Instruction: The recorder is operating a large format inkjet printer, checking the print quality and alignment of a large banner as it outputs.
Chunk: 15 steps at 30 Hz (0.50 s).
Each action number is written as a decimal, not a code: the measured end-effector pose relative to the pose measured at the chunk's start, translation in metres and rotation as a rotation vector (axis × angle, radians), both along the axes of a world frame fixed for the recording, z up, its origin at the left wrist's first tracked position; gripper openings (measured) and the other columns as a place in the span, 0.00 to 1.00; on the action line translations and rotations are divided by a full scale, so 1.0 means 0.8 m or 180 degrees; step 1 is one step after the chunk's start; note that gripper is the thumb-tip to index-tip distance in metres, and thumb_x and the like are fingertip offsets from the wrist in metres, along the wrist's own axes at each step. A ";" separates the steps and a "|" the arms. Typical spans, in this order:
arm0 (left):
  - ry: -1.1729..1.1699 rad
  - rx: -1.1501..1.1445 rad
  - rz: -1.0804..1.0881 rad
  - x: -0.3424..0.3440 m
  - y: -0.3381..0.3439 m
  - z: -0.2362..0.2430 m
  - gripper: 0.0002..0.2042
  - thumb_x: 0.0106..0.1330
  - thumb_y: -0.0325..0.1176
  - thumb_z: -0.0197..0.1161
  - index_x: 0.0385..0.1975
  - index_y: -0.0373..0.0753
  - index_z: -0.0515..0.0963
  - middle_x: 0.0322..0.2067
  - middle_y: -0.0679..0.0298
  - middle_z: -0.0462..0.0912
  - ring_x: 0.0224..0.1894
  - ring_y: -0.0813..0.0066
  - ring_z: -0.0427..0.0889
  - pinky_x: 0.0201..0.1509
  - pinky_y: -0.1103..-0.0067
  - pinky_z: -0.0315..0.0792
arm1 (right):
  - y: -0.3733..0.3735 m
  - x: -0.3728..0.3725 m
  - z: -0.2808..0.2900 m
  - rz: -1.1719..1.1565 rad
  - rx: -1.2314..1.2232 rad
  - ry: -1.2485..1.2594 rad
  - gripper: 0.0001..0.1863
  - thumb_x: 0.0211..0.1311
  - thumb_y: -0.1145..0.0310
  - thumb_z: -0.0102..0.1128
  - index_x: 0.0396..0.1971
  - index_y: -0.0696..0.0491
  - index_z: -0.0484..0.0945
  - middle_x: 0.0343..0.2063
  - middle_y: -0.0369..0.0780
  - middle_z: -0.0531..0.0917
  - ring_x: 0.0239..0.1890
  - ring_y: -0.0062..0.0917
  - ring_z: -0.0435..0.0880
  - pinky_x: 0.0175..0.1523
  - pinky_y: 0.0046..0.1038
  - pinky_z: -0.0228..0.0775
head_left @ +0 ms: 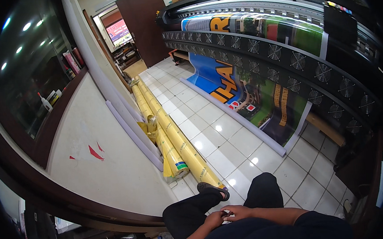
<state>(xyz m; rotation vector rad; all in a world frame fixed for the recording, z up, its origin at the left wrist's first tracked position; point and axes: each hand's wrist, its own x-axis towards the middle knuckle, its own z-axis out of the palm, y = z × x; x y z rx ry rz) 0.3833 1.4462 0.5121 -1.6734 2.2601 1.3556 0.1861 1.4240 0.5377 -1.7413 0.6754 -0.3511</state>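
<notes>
My left hand (215,219) and my right hand (237,212) meet in my lap, above my dark trousers (185,215). The fingers of both are curled and touch one another. Anything small between them is hidden from view. Beyond my knees, on the floor, lie long rolls in yellow wrapping (174,131). My foot in a dark clog (210,190) is against the near end of one. Far from my hands, a large printed banner (252,97) hangs down from a wide-format printer (254,4), its lower edge wound on a pale roll near the floor.
A row of cooling fans (274,52) runs along the printer's front. Pale rolls (132,132) lean by the left wall, below a dark-framed window (33,77). White floor tiles (222,139) stretch toward a brown door (143,29). A lit screen (119,32) shows through the doorway.
</notes>
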 end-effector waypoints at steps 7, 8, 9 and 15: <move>0.0037 -0.0043 -0.0092 0.002 0.002 -0.010 0.13 0.59 0.37 0.55 0.42 0.46 0.80 0.34 0.56 0.82 0.38 0.58 0.82 0.43 0.67 0.73 | -0.001 0.001 0.004 0.0104 -0.0034 0.0269 0.29 0.60 0.55 0.59 0.57 0.53 0.64 0.49 0.45 0.74 0.44 0.28 0.81 0.48 0.28 0.72; 0.0036 -0.0044 -0.0090 0.004 0.002 -0.014 0.13 0.59 0.37 0.55 0.42 0.46 0.80 0.34 0.56 0.82 0.38 0.58 0.82 0.43 0.67 0.73 | 0.000 0.001 0.004 0.0070 -0.0016 0.0208 0.29 0.59 0.53 0.59 0.56 0.53 0.65 0.48 0.45 0.74 0.42 0.28 0.81 0.47 0.28 0.72; 0.0059 -0.0010 -0.0093 0.005 0.002 -0.017 0.14 0.59 0.40 0.55 0.41 0.45 0.79 0.36 0.55 0.82 0.40 0.56 0.80 0.44 0.65 0.72 | 0.000 0.002 0.004 0.0037 0.0001 0.0146 0.30 0.58 0.51 0.60 0.55 0.54 0.65 0.47 0.46 0.74 0.40 0.28 0.81 0.46 0.28 0.72; 0.0063 0.0004 -0.0116 0.003 0.001 -0.011 0.14 0.59 0.43 0.55 0.40 0.44 0.79 0.37 0.53 0.81 0.42 0.53 0.79 0.44 0.64 0.71 | -0.001 0.000 0.002 0.0036 0.0059 0.0105 0.30 0.58 0.51 0.60 0.55 0.54 0.65 0.47 0.46 0.74 0.40 0.29 0.81 0.46 0.27 0.72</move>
